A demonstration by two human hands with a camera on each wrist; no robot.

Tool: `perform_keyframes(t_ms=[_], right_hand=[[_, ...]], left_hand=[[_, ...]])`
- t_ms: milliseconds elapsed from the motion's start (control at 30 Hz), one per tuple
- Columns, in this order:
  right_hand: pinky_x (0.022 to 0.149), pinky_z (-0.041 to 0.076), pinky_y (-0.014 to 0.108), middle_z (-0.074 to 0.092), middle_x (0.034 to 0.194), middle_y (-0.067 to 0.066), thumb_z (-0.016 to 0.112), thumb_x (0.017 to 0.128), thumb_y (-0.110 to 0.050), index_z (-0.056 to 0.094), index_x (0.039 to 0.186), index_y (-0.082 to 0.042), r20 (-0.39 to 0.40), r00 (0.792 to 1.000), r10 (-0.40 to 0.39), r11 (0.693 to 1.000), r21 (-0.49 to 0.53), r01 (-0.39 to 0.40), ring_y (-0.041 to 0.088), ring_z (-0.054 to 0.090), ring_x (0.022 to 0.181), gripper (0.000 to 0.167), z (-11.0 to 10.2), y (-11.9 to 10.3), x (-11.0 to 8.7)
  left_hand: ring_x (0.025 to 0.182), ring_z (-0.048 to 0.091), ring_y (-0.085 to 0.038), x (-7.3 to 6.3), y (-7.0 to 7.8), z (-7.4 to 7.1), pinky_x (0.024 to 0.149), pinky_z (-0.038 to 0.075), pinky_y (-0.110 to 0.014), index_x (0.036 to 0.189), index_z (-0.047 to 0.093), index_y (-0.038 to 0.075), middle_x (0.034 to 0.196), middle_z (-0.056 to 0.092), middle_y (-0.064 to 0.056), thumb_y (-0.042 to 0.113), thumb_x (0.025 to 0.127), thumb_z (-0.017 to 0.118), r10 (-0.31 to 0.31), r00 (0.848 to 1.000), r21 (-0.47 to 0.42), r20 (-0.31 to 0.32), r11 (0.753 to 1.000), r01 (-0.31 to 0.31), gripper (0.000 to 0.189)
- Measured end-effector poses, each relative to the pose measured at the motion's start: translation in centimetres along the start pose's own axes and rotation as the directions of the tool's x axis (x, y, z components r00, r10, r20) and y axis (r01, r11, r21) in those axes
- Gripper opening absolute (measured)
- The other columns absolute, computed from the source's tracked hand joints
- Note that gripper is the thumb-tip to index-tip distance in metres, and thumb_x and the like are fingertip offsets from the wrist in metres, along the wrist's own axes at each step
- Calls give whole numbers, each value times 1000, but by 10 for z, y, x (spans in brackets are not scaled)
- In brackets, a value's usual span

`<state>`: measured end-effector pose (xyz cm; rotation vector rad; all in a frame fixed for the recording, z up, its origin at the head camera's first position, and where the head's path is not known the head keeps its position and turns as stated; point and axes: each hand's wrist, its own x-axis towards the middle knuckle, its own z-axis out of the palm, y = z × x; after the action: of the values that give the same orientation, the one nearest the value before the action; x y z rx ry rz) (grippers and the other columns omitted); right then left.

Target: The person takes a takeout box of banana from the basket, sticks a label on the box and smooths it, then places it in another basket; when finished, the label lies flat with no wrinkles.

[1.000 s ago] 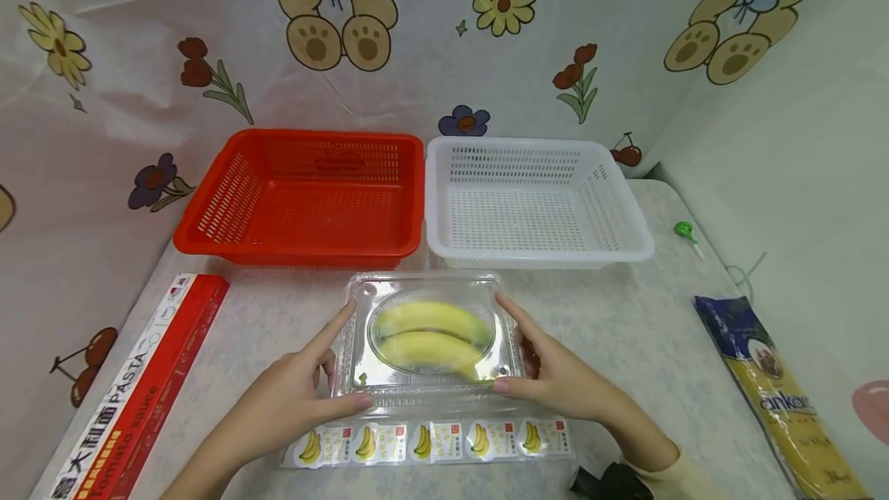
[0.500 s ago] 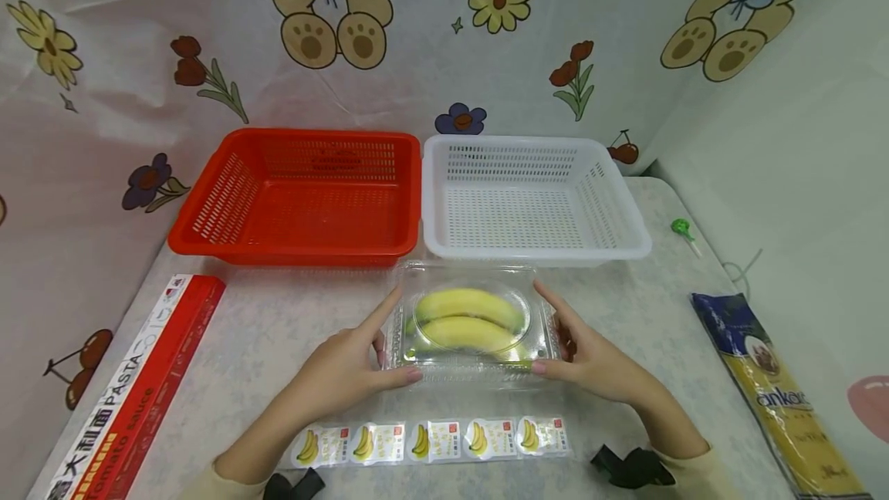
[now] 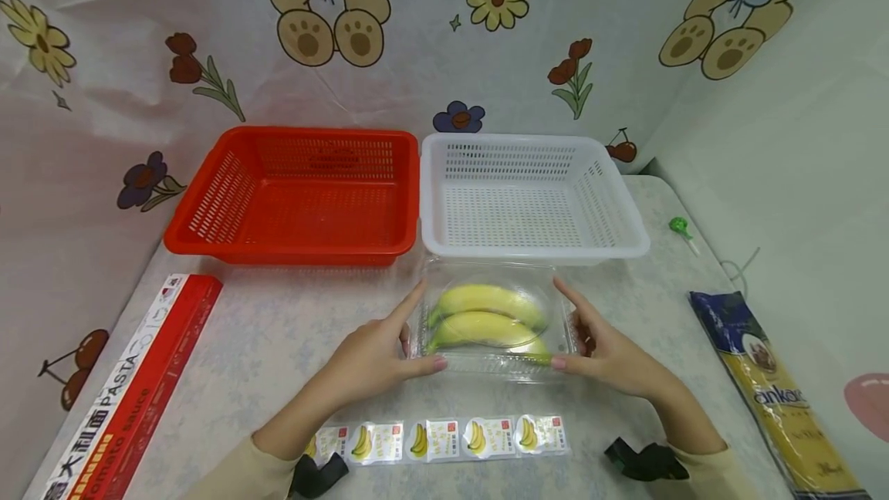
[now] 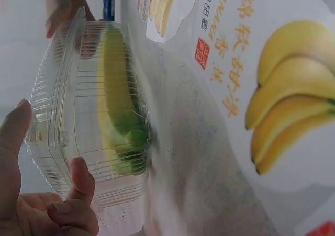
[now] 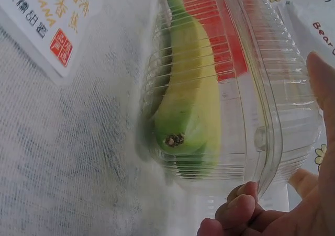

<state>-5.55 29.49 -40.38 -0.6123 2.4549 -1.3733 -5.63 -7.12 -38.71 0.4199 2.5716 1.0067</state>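
A lidded clear plastic clamshell box (image 3: 486, 365) with bananas (image 3: 489, 328) inside is between both hands, just in front of the white basket. My left hand (image 3: 371, 357) grips its left side, thumb at the front corner and index finger along the rim. On the opposite side my right hand (image 3: 614, 357) holds it the same way. In the left wrist view, the box's ribbed wall (image 4: 86, 89) sits close over the table, with green banana ends (image 4: 133, 142) behind it. Curled fingers (image 5: 241, 207) lie under the box's rim in the right wrist view.
A red basket (image 3: 292, 249) and a white basket (image 3: 535, 251) stand side by side at the back. Banana stickers (image 3: 444, 440) lie in front. A red pasta box (image 3: 149, 376) is at left; a pasta bag (image 3: 771, 392) and green lollipop (image 3: 678, 225) are at right.
Both hands have moved the clamshell box to the right and away from the body, off the sticker strip toward the white basket. The baskets and packages have stayed put.
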Motion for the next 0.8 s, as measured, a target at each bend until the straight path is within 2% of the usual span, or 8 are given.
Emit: perform_keyframes(t_ms=[200, 433, 633, 767, 800], right_hand=[[50, 38, 26, 42, 78, 11, 77, 85, -9, 6, 161, -22, -1, 1000, -9, 1000, 0, 9, 20, 39, 63, 105, -6, 6, -2], [51, 38, 26, 41, 80, 12, 76, 86, -8, 5, 161, -21, -6, 1000, 13, 1000, 9, -13, 19, 39, 64, 105, -11, 9, -6], [52, 38, 27, 41, 82, 13, 76, 86, -7, 6, 161, -22, -22, 1000, 22, 1000, 4, -22, 24, 38, 65, 104, -13, 9, -10], [54, 40, 27, 42, 86, 11, 74, 88, -11, 7, 161, -26, -39, 998, 48, 998, -41, -50, 19, 40, 66, 100, -15, 7, -14], [54, 40, 27, 42, 88, 11, 73, 89, -12, 7, 161, -27, -50, 997, 56, 997, -58, -59, 17, 41, 66, 98, -15, 6, -16]], left_hand=[[57, 50, -12, 5, 3, 4, 52, 42, -29, 154, -1, 52, 75, 58, 8, 61, 76, 77, 6, 1000, -37, 11, 999, -6, 110], [56, 48, -11, 10, 7, 9, 52, 41, -28, 156, -2, 48, 74, 57, 8, 62, 78, 75, 23, 1000, -23, 11, 999, -22, 110], [54, 45, -11, 14, 9, 12, 50, 38, -28, 156, -3, 48, 71, 55, 8, 66, 78, 72, 29, 1000, 21, 12, 999, -29, 109], [54, 47, -13, 14, 11, 12, 51, 39, -31, 155, -4, 49, 68, 56, 5, 71, 76, 69, 20, 1000, 71, 1, 997, -20, 110], [57, 50, -13, 14, 12, 12, 52, 40, -31, 156, -3, 49, 73, 60, 4, 73, 75, 69, 20, 1000, 87, -14, 996, -19, 111]])
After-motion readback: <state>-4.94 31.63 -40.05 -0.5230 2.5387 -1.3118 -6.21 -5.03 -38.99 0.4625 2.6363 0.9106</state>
